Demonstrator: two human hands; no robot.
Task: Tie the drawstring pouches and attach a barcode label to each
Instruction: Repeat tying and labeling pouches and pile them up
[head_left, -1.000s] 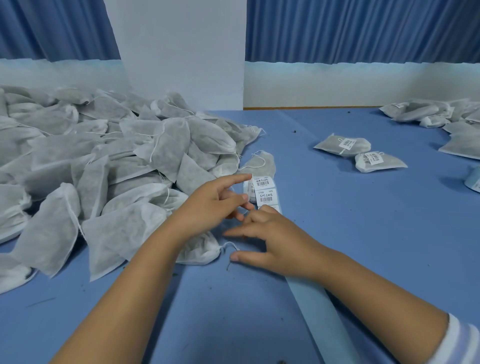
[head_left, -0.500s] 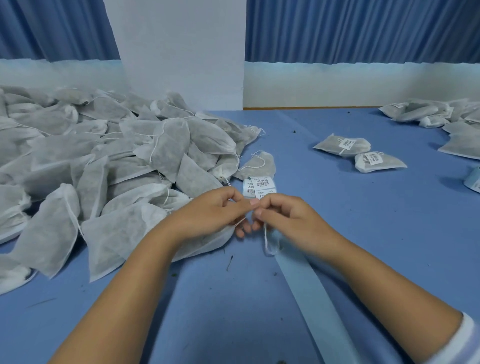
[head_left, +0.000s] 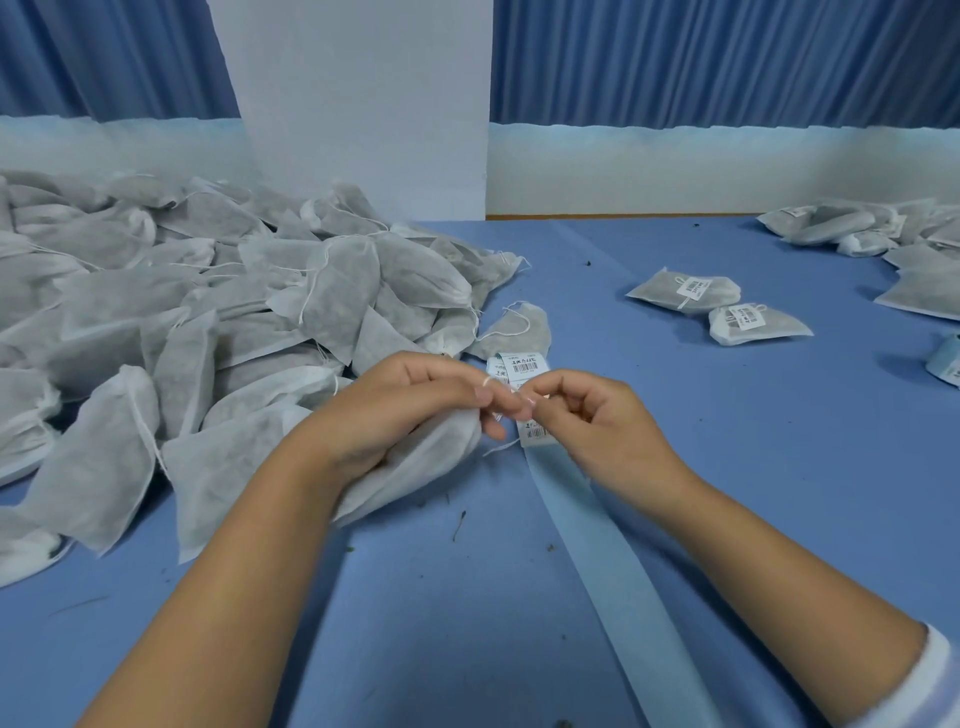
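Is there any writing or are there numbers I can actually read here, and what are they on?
label strip: barcodes and small print, too blurred to read.
near pouch label: a barcode and lines of print, too small to read.
far pouch label: a barcode and lines of print, too small to read.
held pouch and its drawstring: no print visible.
No text is legible enough to quote.

Packing workshop: heaped pouches (head_left: 208, 322), barcode labels (head_left: 524, 364), blue worktable (head_left: 675, 467).
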